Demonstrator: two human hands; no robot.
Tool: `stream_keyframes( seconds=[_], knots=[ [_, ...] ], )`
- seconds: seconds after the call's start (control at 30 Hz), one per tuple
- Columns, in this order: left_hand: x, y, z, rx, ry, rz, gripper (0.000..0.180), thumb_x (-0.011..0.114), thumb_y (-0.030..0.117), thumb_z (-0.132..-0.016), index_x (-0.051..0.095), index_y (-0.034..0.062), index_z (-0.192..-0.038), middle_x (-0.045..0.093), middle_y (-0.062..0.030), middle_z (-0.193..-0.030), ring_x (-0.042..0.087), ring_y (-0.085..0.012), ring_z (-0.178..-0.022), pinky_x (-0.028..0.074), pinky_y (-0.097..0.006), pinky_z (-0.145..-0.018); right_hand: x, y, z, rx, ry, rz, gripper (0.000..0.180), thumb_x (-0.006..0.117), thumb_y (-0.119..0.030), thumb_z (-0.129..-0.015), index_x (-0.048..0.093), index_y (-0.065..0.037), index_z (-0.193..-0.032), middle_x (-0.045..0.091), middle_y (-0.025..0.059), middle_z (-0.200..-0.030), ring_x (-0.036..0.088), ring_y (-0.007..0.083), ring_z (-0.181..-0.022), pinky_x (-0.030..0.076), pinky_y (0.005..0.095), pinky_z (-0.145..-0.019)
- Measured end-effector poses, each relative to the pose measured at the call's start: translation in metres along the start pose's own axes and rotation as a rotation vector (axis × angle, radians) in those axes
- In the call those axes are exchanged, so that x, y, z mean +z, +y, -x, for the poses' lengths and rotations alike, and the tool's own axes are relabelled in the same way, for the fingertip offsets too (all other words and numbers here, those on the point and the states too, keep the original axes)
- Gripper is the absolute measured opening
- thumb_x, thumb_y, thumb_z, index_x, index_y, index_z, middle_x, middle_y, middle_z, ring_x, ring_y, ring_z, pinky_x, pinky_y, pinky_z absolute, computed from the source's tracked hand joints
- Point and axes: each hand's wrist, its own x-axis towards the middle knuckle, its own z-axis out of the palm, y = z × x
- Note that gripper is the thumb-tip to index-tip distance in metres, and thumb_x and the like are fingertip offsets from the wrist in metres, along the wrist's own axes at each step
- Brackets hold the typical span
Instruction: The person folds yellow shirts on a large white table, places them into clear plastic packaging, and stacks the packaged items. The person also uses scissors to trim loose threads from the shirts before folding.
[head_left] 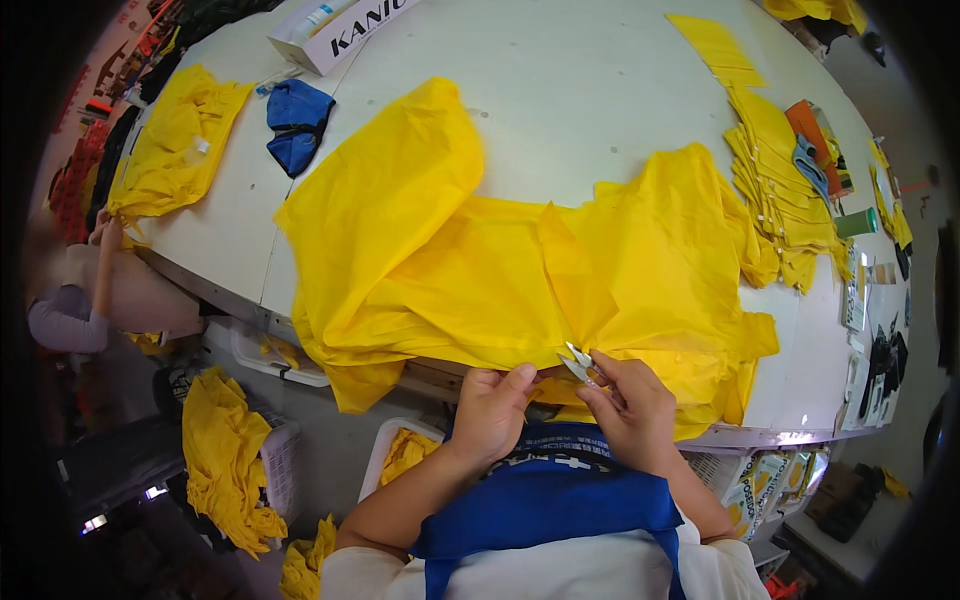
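Note:
A large yellow garment (450, 270) of thin fabric lies spread across the near edge of the white table (560, 110). My left hand (494, 408) pinches its near edge between thumb and fingers. Just to the right, my right hand (632, 405) is closed around small metal thread snips (578, 362). The blades point up and left and lie against the cloth close to my left fingertips. Whether a thread sits between the blades is too small to tell.
Folded yellow pieces (780, 180) lie stacked at the right beside an orange box (818, 145). A blue cloth item (298, 122) and a white box (335, 35) are at the far left. Another person (85, 290) handles yellow fabric there. Bins of yellow cloth (225, 450) stand below the table.

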Motion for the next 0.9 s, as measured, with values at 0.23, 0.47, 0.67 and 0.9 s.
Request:
stream_keyframes(
  seconds=[0.23,0.47,0.67,0.9],
  knots=[
    [0.003,-0.004,0.004,0.033,-0.024,0.014,0.027,0.051,0.000,-0.092,0.054,-0.0011,-0.119,0.059,-0.0089,-0.117,0.056,-0.0177,-0.108,0.042,-0.031,-0.097,0.008,0.003,0.005,-0.018,0.124,-0.031,0.027,0.076,-0.006,-0.074,0.064,0.002,-0.097,0.063,0.0121,-0.079,0.063,0.0167,-0.068,0.049,0.0235,-0.062],
    [-0.003,-0.010,0.007,0.081,0.009,-0.293,0.023,0.055,0.005,-0.092,0.058,-0.0017,-0.113,0.061,-0.0038,-0.108,0.055,-0.0098,-0.099,0.042,-0.024,-0.089,0.006,0.006,0.013,0.118,0.091,-0.076,0.030,0.078,-0.005,-0.071,0.063,0.004,-0.096,0.064,0.0111,-0.081,0.062,0.0136,-0.070,0.049,0.0240,-0.063],
    [-0.008,-0.013,0.011,0.112,-0.037,-0.413,0.025,0.054,0.001,-0.091,0.056,-0.0022,-0.116,0.059,-0.0049,-0.112,0.054,-0.0120,-0.103,0.040,-0.026,-0.092,0.007,0.003,0.016,0.145,0.112,-0.092,0.029,0.078,-0.006,-0.072,0.064,0.004,-0.095,0.065,0.0100,-0.081,0.062,0.0121,-0.070,0.049,0.0239,-0.064],
    [-0.004,-0.013,0.010,0.114,-0.039,-0.405,0.021,0.057,0.005,-0.091,0.059,-0.0018,-0.111,0.061,-0.0004,-0.101,0.054,-0.0061,-0.091,0.042,-0.021,-0.083,0.016,0.011,0.019,0.139,0.149,-0.085,0.028,0.078,-0.006,-0.071,0.064,0.003,-0.093,0.065,0.0089,-0.081,0.061,0.0116,-0.071,0.048,0.0229,-0.065]
  ],
)
